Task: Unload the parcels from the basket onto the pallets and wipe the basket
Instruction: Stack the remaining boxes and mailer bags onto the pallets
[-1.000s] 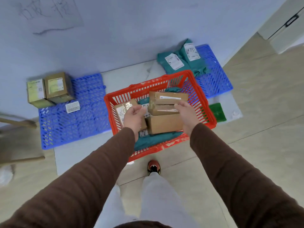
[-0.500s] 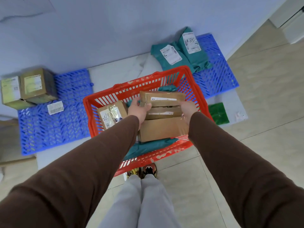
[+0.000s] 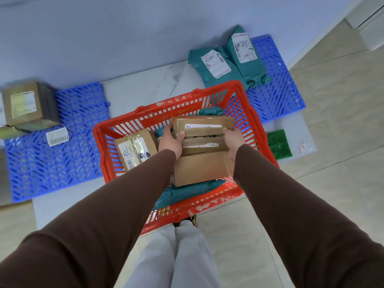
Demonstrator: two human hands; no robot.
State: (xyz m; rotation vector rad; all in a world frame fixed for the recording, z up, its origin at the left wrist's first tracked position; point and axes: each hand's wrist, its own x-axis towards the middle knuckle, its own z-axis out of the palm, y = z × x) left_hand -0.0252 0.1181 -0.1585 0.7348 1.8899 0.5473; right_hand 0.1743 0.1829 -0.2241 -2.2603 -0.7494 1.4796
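A red basket (image 3: 108, 163) stands on the floor in front of me. A stack of flat cardboard parcels (image 3: 202, 126) rests in it on a bigger brown box (image 3: 202, 168). My left hand (image 3: 170, 141) grips the left end of the stack, thumb on top. My right hand (image 3: 233, 140) grips its right end. A taped box (image 3: 135, 150) sits in the basket's left part, and teal mailer bags (image 3: 187, 193) lie underneath. One blue pallet (image 3: 62, 163) lies left with brown boxes (image 3: 29, 107); another blue pallet (image 3: 278, 96) lies right with teal bags (image 3: 226, 61).
A green cloth (image 3: 278, 144) lies on the white mat (image 3: 145, 88) right of the basket. A loose label (image 3: 57, 138) lies on the left pallet. A blue wall runs behind, and a white door frame (image 3: 365, 23) stands at the far right. My shoe (image 3: 190, 219) touches the basket's near side.
My left hand let go of the taped box and took the left end of the flat parcel stack. My view shifted closer and to the right.
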